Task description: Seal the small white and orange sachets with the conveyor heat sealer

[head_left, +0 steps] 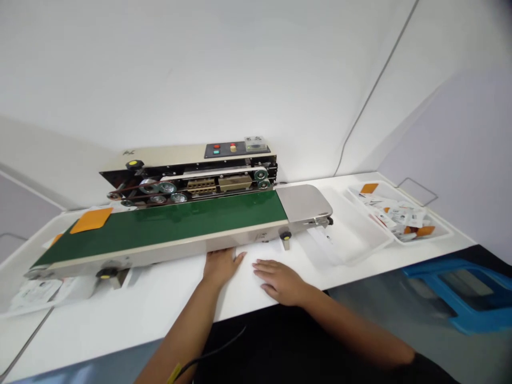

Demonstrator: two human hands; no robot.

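Note:
A band sealer (240, 160) with a green conveyor belt (192, 218) stands on the white table (160, 298) before me. My left hand (220, 264) rests on the tabletop at the belt's front side, thumb spread out; its fingertips are partly hidden beneath the machine's edge. Just to the right, my right hand (278, 280) lies flat on the table with its fingers stretched, holding nothing. An orange packet (91, 220) lies on the left part of the belt. The steel end plate (304, 202) of the belt is bare.
At the right, a white bin (444, 237) contains white and orange packets, beside another translucent bin (348, 250). A white tray (16, 256) with packets sits under the belt's left end. A blue stool (468, 314) stands on the floor at right. A cable (362, 112) runs down the wall.

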